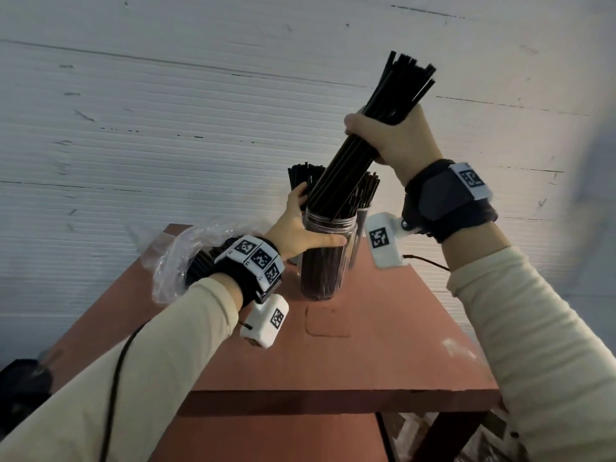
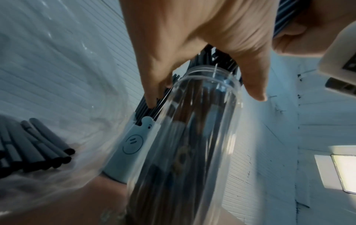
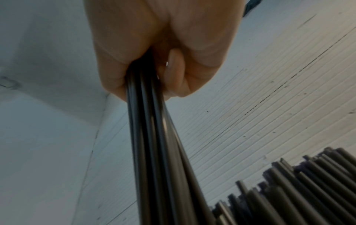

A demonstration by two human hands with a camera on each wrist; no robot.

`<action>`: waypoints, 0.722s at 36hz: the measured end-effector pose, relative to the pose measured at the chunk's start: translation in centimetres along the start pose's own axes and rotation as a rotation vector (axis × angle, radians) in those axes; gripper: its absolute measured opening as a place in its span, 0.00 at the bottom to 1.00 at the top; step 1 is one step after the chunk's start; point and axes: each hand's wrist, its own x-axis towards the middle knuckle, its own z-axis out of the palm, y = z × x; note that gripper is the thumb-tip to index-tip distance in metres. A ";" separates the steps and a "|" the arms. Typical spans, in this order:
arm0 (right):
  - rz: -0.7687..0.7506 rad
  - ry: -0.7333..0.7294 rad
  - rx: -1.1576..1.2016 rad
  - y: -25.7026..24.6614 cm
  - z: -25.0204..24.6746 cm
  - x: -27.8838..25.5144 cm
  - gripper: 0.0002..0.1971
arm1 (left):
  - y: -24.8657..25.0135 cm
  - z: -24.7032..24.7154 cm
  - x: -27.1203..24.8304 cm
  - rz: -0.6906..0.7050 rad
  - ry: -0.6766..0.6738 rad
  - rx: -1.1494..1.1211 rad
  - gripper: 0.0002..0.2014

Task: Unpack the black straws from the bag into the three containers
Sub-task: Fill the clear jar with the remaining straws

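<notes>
Gripping a thick bundle of long black plastic straws (image 1: 363, 128) at mid-length, right hand (image 1: 396, 141) curled tight around it, fingers wrapped fully in the right wrist view. Tilting the bundle with its lower ends inside the mouth of a tall clear plastic jar (image 1: 325, 261), already partly filled with dark straws. Steadying that jar with the left hand (image 1: 300, 228), thumb (image 1: 328, 242) lying across the front wall and fingers (image 2: 152, 91) reaching round the far side, against straws behind. Standing just behind the jar, toward the far edge of the reddish-brown surface (image 1: 383, 345): a pale blue holder with a smiling face (image 2: 133, 143) and a third container (image 1: 361, 215), both packed with upright straws. Lying near the far left corner: a crumpled clear plastic bag (image 1: 173, 261) holding more black straws (image 2: 38, 146).
</notes>
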 end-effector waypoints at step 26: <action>0.107 -0.297 -0.338 7.2 3.0 -0.6 0.40 | -2.0 -0.7 1.1 0.046 -0.010 0.065 0.44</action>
